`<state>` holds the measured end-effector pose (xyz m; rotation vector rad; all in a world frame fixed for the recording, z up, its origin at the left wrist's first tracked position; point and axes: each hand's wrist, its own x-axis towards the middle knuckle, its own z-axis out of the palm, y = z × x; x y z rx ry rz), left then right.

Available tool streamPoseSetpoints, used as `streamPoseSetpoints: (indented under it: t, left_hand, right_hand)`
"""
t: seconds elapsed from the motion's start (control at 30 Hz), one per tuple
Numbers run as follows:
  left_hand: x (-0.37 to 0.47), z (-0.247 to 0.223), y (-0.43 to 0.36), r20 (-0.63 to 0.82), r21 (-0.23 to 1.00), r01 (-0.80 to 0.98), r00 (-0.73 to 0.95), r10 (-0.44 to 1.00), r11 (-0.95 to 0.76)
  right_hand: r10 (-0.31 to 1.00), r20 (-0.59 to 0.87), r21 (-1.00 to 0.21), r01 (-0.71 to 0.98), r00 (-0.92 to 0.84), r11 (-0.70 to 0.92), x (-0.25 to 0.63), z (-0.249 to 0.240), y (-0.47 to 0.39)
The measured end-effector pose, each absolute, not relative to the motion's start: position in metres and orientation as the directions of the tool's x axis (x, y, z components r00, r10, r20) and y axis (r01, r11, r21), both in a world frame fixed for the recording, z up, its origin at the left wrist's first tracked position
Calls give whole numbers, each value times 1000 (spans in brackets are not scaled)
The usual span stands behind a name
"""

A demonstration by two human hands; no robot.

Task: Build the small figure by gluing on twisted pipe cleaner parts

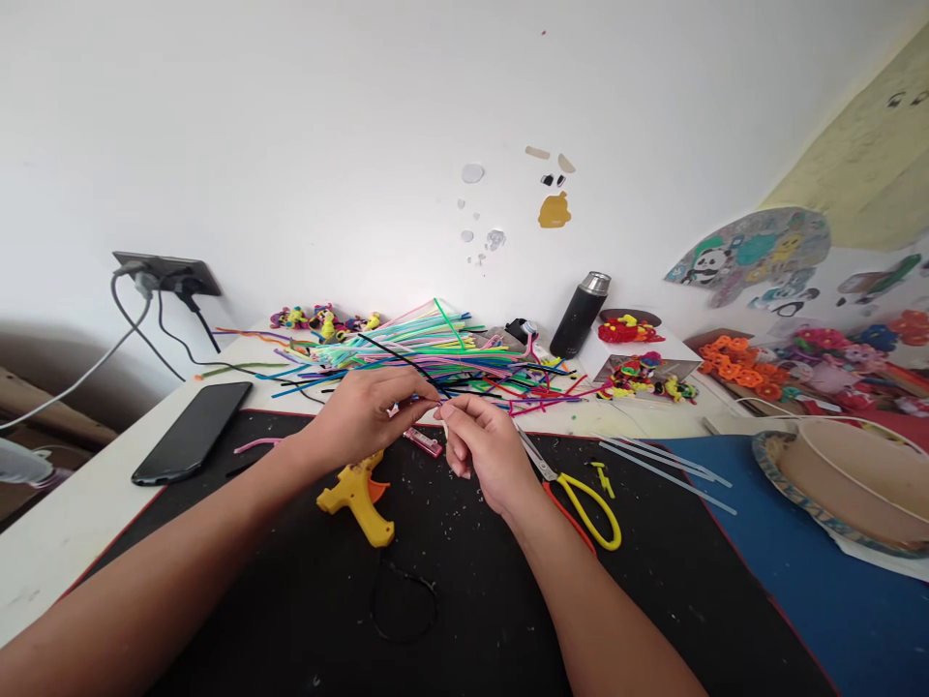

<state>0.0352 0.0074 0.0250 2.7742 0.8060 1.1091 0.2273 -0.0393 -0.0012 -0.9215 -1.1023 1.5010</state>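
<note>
Over the black mat [464,620], my left hand [367,407] and my right hand [486,445] meet, thumbs and fingers pinched close together. Between their fingertips is a thin dark strand, apparently a black pipe cleaner [392,349] whose long end slants up to the left; its held part is mostly hidden. Below my left hand lies a yellow glue gun [359,499] with an orange trigger. Scissors [581,499] with yellow and red handles rest just right of my right hand. A small pink-and-white tool [423,442] lies between the hands, partly covered.
Behind the hands spreads a pile of colourful pipe cleaners [450,353]. A black thermos [581,315] stands tilted in view near the wall. The phone [193,433] lies left, clear glue sticks [668,460] right. At far right is a round basket [849,484]; small figures [326,319] line the back.
</note>
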Motion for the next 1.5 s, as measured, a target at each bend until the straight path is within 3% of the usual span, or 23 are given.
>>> streamPoseSetpoints:
  t: [0.33,1.03,1.5]
  left_hand:
    - [35,24,6,612,210,448,633,475,-869]
    - [47,26,-2,580,417,474,518,628,-776]
    - [40,27,1,565,403,458,556,609,-792]
  right_hand:
    - [979,-17,-964,-257,-203,-71,226,0,-39]
    - [981,7,-972,-233,-195,-39,227,-8,-37]
    - [976,-35,-963,-253,-215,-90,234,-1,-36]
